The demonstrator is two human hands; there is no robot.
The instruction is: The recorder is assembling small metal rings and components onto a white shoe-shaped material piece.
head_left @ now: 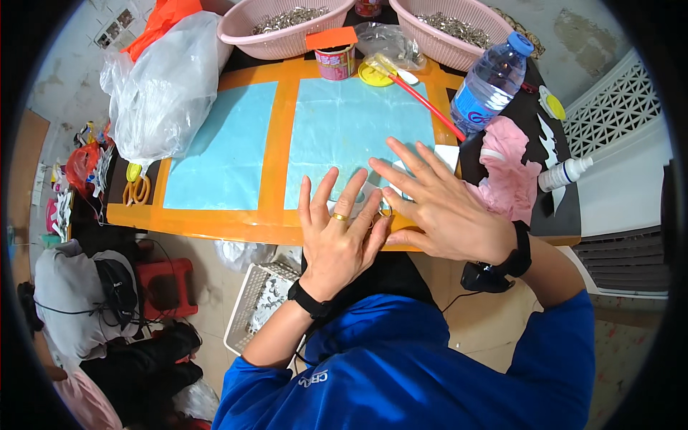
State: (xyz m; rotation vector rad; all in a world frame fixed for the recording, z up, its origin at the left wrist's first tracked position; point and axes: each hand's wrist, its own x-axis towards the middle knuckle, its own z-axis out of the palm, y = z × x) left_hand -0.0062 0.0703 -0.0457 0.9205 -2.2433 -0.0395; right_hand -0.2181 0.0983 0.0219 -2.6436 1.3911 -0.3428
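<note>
My left hand (333, 240) lies palm down at the front edge of the work surface, its fingers spread, with a gold ring on one finger. Beside it, my right hand (451, 211) reaches in from the right, also palm down with the fingers stretched apart. The hands nearly touch at the thumbs. Between them a small metal ring-like piece (386, 211) shows; whether a finger touches it I cannot tell. White paper or card (447, 155) sticks out past my right fingers, mostly covered. Under both hands is a light blue sheet (344, 107) edged with orange tape (276, 172).
Along the back stand two pink baskets (244, 36) of small metal pieces and a pink tub (335, 64). A red-handled brush (433, 107), water bottle (487, 86) and pink cloth (502, 168) lie rightward. Leftward are a plastic bag (172, 86) and scissors (137, 191).
</note>
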